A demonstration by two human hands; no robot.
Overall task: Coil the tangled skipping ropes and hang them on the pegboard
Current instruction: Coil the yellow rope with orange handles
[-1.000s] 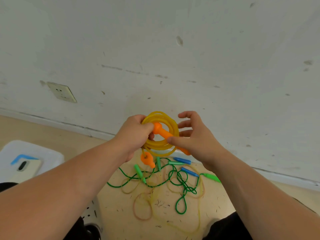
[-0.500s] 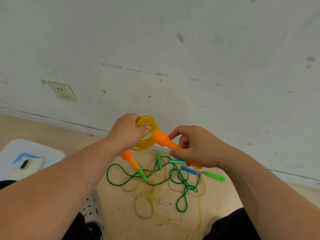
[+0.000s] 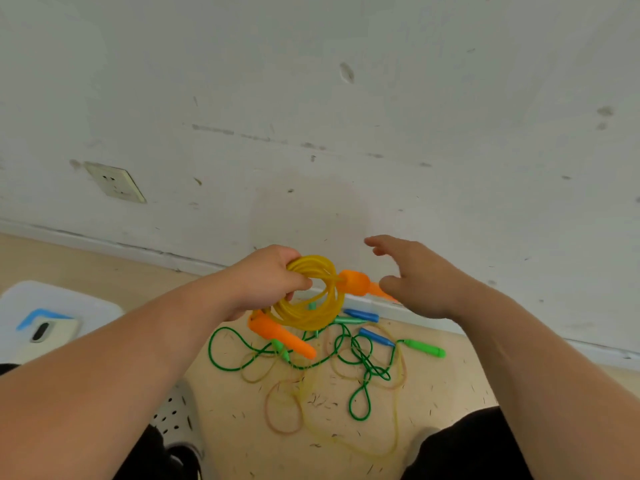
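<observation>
My left hand (image 3: 268, 282) grips a coiled yellow rope (image 3: 313, 308) held above the floor. One orange handle (image 3: 358, 284) sticks out of the coil to the right; the other orange handle (image 3: 282, 336) hangs below it. My right hand (image 3: 419, 280) hovers just right of the upper handle, fingers spread and holding nothing. On the floor beneath lies a tangle: a green rope (image 3: 360, 362) with green handles (image 3: 424, 348), blue handles (image 3: 363, 315) and pale translucent rope loops (image 3: 284, 407). No pegboard is in view.
A white wall with a socket (image 3: 116, 181) rises straight ahead above a skirting board. At the left, a phone (image 3: 45, 332) lies on a white box. A perforated white seat (image 3: 171, 410) and my dark trousers fill the bottom edge.
My right hand has let go of the orange handle and opened beside it. The coil has dropped a little in my left hand, and the lower handle hangs free.
</observation>
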